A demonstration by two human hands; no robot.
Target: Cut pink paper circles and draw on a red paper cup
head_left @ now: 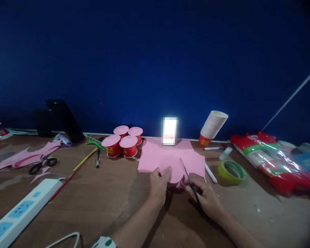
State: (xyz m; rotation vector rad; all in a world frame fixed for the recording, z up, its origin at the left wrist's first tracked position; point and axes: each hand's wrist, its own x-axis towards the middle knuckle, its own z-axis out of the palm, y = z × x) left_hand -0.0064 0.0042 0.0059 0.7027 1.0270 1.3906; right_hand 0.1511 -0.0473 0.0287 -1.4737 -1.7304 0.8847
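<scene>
My left hand (pixel 158 186) pinches the near edge of a round pink paper disc (pixel 172 168), thumb on top. My right hand (pixel 205 196) is closed round a thin dark tool with a pointed tip (pixel 188 177), whose tip lies across the disc's right side; it looks like scissors or a blade, I cannot tell which. Under the disc lies a stack of pink paper sheets (pixel 167 151) on the wooden table (pixel 105 193). Something red shows just beneath the disc, mostly hidden.
Several red cups capped with pink discs (pixel 124 141) stand left of the sheets. A tilted stack of paper cups (pixel 213 127), green tape roll (pixel 231 171), glue stick (pixel 226 153), pens, black scissors (pixel 42 164), pink scraps (pixel 26 156), a power strip (pixel 20 210) and plastic packs (pixel 271 158) surround them.
</scene>
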